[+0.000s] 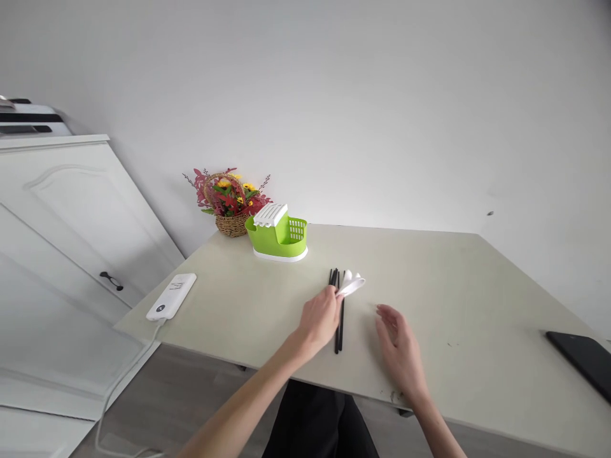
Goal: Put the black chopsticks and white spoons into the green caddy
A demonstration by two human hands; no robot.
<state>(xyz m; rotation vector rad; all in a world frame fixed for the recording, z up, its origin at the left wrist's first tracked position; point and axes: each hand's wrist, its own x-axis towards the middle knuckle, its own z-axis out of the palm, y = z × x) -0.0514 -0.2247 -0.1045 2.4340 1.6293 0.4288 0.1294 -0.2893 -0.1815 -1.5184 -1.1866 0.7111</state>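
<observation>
White spoons (352, 284) stick out of my left hand (321, 317), which is closed around their handles; their bowls point up and to the right. Several black chopsticks (341, 331) lie on the table under and beside that hand, roughly parallel and pointing away from me. I cannot tell whether the fingers touch them. My right hand (398, 343) rests near the table's front, to the right of the chopsticks, fingers curved and apart with nothing in them. Farther back and to the left stands a green utensil holder (267, 240) with a white ridged top and white base.
A wicker basket of artificial flowers (231, 224) stands behind the holder, by the wall. On the table's left lies a white power bank (172, 296) with a cable (119, 376) hanging off the edge. A black phone (585, 359) lies far right. A white cabinet (71, 242) adjoins the left.
</observation>
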